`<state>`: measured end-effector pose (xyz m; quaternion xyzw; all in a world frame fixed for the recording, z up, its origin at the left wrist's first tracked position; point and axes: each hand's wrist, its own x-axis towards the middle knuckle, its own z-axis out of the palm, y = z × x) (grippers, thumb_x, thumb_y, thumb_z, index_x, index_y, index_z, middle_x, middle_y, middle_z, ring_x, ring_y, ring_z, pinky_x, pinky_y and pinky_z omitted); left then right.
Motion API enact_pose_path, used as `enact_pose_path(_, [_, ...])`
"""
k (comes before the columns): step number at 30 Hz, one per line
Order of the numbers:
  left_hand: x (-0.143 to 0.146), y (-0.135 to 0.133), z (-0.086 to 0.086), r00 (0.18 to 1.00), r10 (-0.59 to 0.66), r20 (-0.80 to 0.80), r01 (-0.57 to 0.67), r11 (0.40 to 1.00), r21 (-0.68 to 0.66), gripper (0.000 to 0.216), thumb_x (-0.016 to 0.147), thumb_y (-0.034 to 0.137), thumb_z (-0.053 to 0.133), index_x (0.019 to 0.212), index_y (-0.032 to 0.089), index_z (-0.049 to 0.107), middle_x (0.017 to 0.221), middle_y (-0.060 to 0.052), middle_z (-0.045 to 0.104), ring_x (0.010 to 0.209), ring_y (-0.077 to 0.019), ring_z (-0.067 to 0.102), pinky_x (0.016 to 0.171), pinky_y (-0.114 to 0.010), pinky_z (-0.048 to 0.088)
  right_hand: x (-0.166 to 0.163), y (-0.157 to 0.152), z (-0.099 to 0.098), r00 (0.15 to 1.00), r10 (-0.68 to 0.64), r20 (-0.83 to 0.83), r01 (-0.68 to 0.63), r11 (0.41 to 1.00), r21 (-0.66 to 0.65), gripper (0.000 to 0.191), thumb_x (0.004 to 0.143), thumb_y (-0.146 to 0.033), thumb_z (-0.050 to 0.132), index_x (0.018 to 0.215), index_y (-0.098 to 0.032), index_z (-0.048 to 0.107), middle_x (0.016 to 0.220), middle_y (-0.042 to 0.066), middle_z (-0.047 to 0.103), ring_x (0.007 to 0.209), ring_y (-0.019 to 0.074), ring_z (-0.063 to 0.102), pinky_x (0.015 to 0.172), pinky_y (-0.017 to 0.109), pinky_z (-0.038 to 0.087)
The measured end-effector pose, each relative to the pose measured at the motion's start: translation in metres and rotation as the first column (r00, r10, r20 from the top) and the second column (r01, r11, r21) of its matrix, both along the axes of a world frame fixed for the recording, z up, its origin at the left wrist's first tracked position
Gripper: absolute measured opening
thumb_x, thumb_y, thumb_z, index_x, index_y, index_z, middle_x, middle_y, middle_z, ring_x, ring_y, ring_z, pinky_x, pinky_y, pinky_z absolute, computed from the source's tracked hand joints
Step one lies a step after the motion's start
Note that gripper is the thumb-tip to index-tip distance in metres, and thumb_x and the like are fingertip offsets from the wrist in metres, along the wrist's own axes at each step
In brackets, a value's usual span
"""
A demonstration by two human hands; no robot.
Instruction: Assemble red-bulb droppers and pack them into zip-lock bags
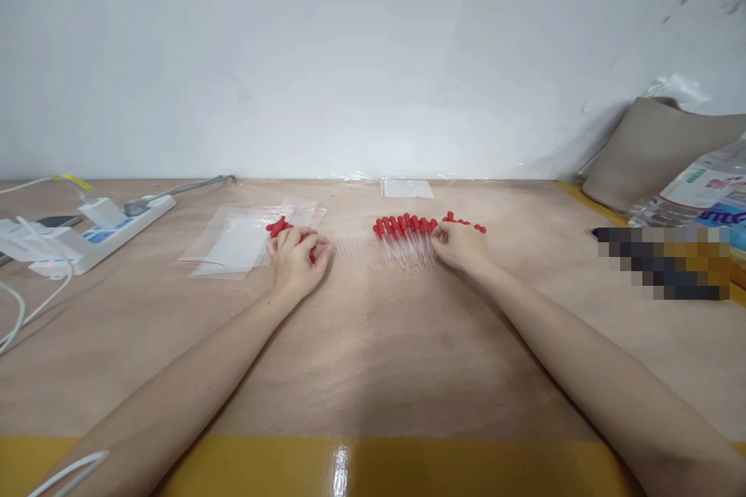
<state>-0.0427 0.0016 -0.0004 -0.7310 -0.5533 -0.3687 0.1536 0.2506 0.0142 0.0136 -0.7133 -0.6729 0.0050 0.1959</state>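
My left hand (296, 255) rests over a small pile of red rubber bulbs (280, 226). Its fingers are curled, and a bit of red shows between thumb and fingers. Just right of it, thin clear tubes (353, 247) lie side by side on the table. Beyond them is a row of droppers (405, 239), red bulbs at the far end and clear tips toward me. At the row's right end, my right hand (460, 246) pinches the last dropper, mostly hidden by the fingers. More red bulbs (450, 216) show behind this hand.
Clear zip bags (230, 241) lie under and left of my left hand. A small white bag (406, 189) is near the wall. A power strip (125, 233) with cables stands left. A water bottle (693, 186) and a pixelated patch (670, 264) are at right.
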Motion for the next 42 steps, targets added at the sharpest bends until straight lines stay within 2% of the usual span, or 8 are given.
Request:
enact_pose_path(5, [-0.009,0.004,0.011,0.993,0.119,0.0,-0.118,0.993,0.024,0.015,0.075,0.031,0.054,0.081,0.023,0.064,0.1,-0.007,0.055,0.101,-0.0269,0.043,0.083,-0.044,0.024,0.002,0.0,0.003,0.997,-0.021,0.068,0.026,0.997,-0.073,0.019,0.069,-0.032,0.051,0.074,-0.024,0.066,0.078,0.003,0.066,0.076,0.0204,0.058,0.065,0.03,0.039])
enact_pose_path(14, [-0.038,0.021,0.041,0.971,0.232,-0.051,-0.237,0.961,-0.142,0.017,0.07,0.037,0.055,0.073,0.024,0.065,0.094,-0.008,0.055,0.096,-0.0293,0.044,0.079,-0.048,0.026,-0.007,-0.004,0.01,0.999,-0.029,0.022,0.033,0.974,-0.224,0.018,0.065,-0.032,0.053,0.064,-0.021,0.067,0.072,0.006,0.065,0.07,0.0204,0.059,0.06,0.029,0.041])
enact_pose_path(19, [-0.05,0.028,0.042,0.97,0.225,-0.091,-0.24,0.946,-0.22,0.018,0.067,0.039,0.057,0.068,0.023,0.066,0.09,-0.009,0.056,0.093,-0.0305,0.046,0.078,-0.049,0.029,-0.015,-0.003,0.004,0.987,-0.101,0.125,0.117,0.985,-0.13,0.026,0.073,-0.033,0.046,0.072,-0.017,0.067,0.078,0.012,0.066,0.075,0.0264,0.061,0.06,0.034,0.041])
enact_pose_path(25, [-0.051,0.029,0.039,0.974,0.195,-0.118,-0.221,0.936,-0.276,0.017,0.066,0.039,0.058,0.066,0.024,0.067,0.092,-0.01,0.058,0.093,-0.0325,0.047,0.075,-0.051,0.03,-0.018,-0.004,0.001,0.981,-0.081,0.177,0.108,0.983,-0.148,0.029,0.076,-0.029,0.042,0.08,-0.014,0.066,0.083,0.016,0.065,0.078,0.0291,0.061,0.061,0.037,0.041])
enact_pose_path(31, [-0.051,0.028,0.046,0.984,0.128,-0.124,-0.161,0.935,-0.316,0.014,0.068,0.034,0.057,0.067,0.023,0.066,0.093,-0.008,0.058,0.094,-0.03,0.047,0.078,-0.048,0.028,-0.013,-0.004,0.005,0.991,-0.124,0.056,0.129,0.987,-0.099,0.035,0.083,-0.035,0.034,0.086,-0.013,0.06,0.084,0.016,0.064,0.08,0.0276,0.06,0.065,0.035,0.04])
enact_pose_path(33, [-0.049,0.026,0.047,0.99,0.039,-0.137,-0.082,0.941,-0.327,0.016,0.07,0.036,0.056,0.07,0.024,0.066,0.094,-0.007,0.057,0.097,-0.0278,0.047,0.081,-0.047,0.027,-0.013,-0.006,0.004,0.997,-0.076,-0.029,0.076,0.997,-0.011,0.031,0.085,-0.034,0.033,0.09,-0.013,0.055,0.083,0.014,0.063,0.078,0.0257,0.059,0.064,0.033,0.039])
enact_pose_path(36, [-0.045,0.023,0.045,0.982,-0.065,-0.175,0.001,0.938,-0.346,0.02,0.072,0.043,0.055,0.072,0.026,0.066,0.094,-0.005,0.057,0.097,-0.0256,0.046,0.084,-0.047,0.023,-0.019,-0.012,-0.005,0.983,0.142,-0.119,-0.119,0.976,0.182,0.022,0.086,-0.03,0.033,0.09,-0.015,0.049,0.078,0.01,0.062,0.072,0.0221,0.058,0.06,0.029,0.037])
enact_pose_path(42, [-0.037,0.021,0.034,0.966,0.035,-0.256,-0.119,0.94,-0.32,0.025,0.075,0.041,0.052,0.072,0.021,0.065,0.09,-0.008,0.056,0.094,-0.0264,0.046,0.082,-0.045,0.023,-0.036,-0.021,-0.031,0.856,0.516,-0.019,-0.449,0.763,0.465,0.014,0.084,-0.021,0.039,0.085,-0.015,0.052,0.077,0.009,0.061,0.072,0.0196,0.056,0.066,0.03,0.04])
